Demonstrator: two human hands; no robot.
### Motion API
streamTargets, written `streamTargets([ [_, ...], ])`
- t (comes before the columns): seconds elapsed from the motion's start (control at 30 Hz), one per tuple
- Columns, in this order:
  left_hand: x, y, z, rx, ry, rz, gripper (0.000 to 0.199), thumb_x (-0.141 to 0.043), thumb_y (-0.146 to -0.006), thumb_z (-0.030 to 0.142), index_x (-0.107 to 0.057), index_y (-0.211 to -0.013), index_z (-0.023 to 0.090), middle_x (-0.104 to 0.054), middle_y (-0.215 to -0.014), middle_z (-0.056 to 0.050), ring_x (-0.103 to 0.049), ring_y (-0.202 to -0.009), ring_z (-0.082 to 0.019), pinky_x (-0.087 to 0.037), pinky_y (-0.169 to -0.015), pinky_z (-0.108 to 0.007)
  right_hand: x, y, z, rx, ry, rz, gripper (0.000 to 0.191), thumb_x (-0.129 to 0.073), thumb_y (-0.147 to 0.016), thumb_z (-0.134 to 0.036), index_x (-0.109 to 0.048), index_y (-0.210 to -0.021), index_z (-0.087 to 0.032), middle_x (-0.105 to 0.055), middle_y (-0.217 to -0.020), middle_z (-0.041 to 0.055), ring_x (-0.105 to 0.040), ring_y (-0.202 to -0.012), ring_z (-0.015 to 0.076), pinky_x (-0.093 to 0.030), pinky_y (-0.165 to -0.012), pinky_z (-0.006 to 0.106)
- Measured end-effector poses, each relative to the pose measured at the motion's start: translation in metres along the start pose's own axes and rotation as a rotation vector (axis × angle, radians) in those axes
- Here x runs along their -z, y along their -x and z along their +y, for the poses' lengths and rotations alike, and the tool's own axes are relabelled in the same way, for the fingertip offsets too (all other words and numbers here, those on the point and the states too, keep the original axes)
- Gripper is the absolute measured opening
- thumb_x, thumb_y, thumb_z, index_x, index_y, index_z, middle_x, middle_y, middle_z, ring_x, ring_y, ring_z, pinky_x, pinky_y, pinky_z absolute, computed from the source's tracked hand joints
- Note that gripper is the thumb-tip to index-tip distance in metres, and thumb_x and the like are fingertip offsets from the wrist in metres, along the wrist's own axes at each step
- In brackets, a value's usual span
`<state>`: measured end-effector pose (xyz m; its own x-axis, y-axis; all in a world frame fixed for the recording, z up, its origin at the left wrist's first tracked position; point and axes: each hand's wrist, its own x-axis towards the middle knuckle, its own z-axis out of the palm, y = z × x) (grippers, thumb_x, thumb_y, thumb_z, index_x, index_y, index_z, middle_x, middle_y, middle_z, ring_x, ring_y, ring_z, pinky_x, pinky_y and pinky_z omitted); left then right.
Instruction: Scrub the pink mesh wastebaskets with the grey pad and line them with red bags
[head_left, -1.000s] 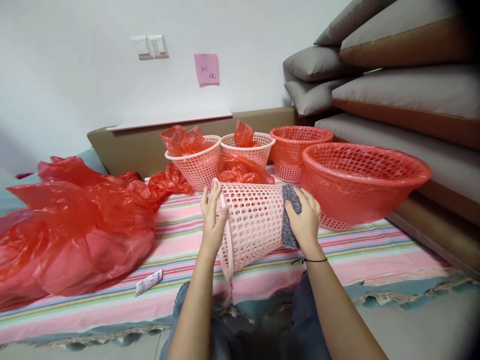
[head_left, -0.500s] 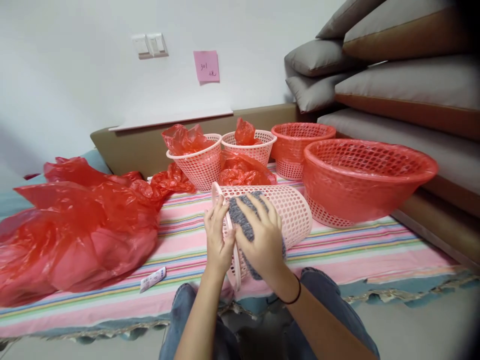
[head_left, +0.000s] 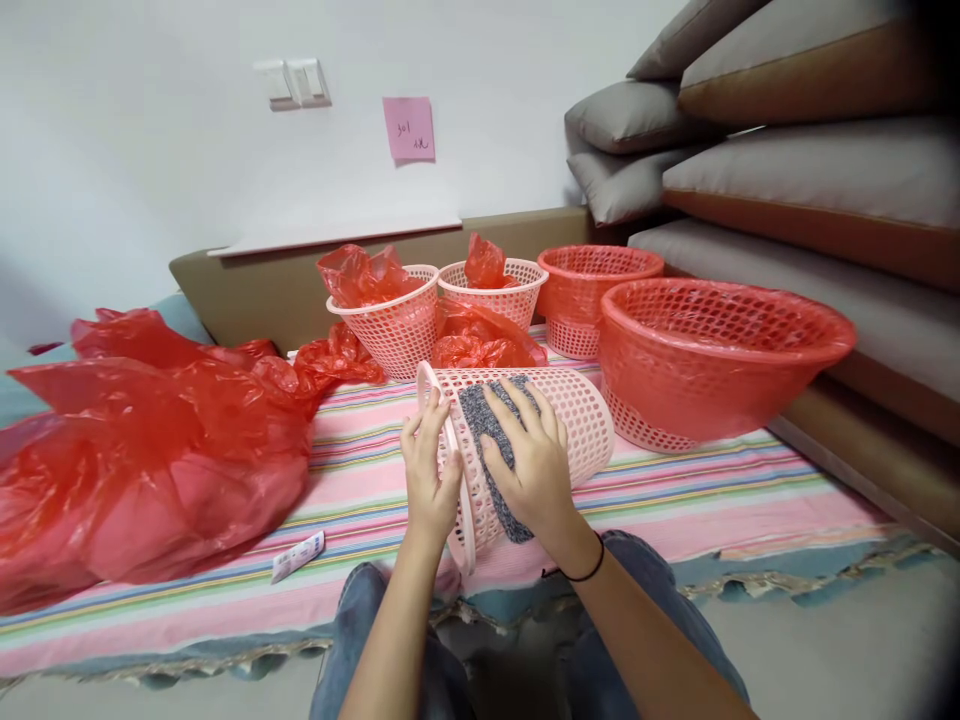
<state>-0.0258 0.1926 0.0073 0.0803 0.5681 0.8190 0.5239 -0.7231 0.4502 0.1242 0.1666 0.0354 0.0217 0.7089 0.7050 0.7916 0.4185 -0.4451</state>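
A pink perforated plastic basket [head_left: 581, 420] lies on its side in front of me, its mouth and rim facing left. My left hand [head_left: 431, 485] holds the rim, with the thumb on the near side and the fingers over the edge. A speckled dark grey cloth [head_left: 480, 425] is draped across the basket's side near the rim. My right hand [head_left: 529, 460] holds the cloth pressed against the basket, fingers curved over it and somewhat spread. The inside of the basket is mostly hidden.
Two upright pink baskets [head_left: 390, 335] with red plastic bags in them stand behind. Two bag-wrapped red baskets [head_left: 705, 380] are at right. A large red bag [head_left: 172, 470] and a small white packet [head_left: 298, 556] lie left on the striped cloth [head_left: 360, 470]. Grey cushions [head_left: 810, 170] are stacked right.
My right hand and the grey cloth have shifted on the basket; less cloth shows on the hand's right side. The left hand stays at the rim. The whole view has moved slightly.
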Motion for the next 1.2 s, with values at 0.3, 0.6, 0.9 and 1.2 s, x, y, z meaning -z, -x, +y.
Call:
streamTargets([
  [0.3, -0.003, 0.002, 0.003, 0.030, 0.024, -0.002, 0.053, -0.033, -0.101, 0.051, -0.041, -0.148, 0.029, -0.039, -0.158, -0.011, -0.036, -0.142, -0.028, -0.028, -0.113, -0.051, 0.000, 0.001, -0.007, -0.003, 0.071, -0.037, 0.048, -0.044, -0.097, -0.029, -0.047, -0.145, -0.035, -0.039, -0.156, 0.0030, -0.029, -0.144, 0.0319, -0.033, -0.112, 0.056],
  [0.6, -0.002, 0.000, 0.002, 0.011, -0.027, 0.014, 0.053, -0.035, -0.100, 0.052, -0.046, -0.145, 0.026, -0.046, -0.153, -0.012, -0.041, -0.137, -0.029, -0.032, -0.110, -0.050, 0.002, -0.003, -0.003, -0.005, 0.029, -0.045, 0.048, -0.053, -0.092, -0.032, -0.053, -0.140, -0.038, -0.042, -0.154, 0.0019, -0.031, -0.142, 0.0335, -0.036, -0.110, 0.057],
  [0.9, 0.001, 0.001, 0.008, -0.052, -0.050, 0.036, 0.048, -0.043, -0.099, 0.048, -0.051, -0.141, 0.027, -0.050, -0.150, -0.011, -0.044, -0.132, -0.029, -0.033, -0.108, -0.049, 0.003, -0.013, 0.097, -0.397, 0.107, 0.174, 0.046, -0.049, -0.091, -0.038, -0.060, -0.135, -0.028, -0.053, -0.143, 0.0106, -0.042, -0.131, 0.0335, -0.035, -0.108, 0.061],
  [1.2, -0.008, 0.002, 0.000, 0.021, -0.020, 0.025, 0.054, -0.034, -0.100, 0.054, -0.044, -0.147, 0.031, -0.042, -0.157, -0.009, -0.038, -0.138, -0.028, -0.030, -0.112, -0.051, 0.001, -0.005, 0.027, -0.078, 0.017, 0.049, 0.046, -0.049, -0.093, -0.034, -0.055, -0.139, -0.034, -0.049, -0.148, 0.0032, -0.038, -0.137, 0.0294, -0.035, -0.112, 0.054],
])
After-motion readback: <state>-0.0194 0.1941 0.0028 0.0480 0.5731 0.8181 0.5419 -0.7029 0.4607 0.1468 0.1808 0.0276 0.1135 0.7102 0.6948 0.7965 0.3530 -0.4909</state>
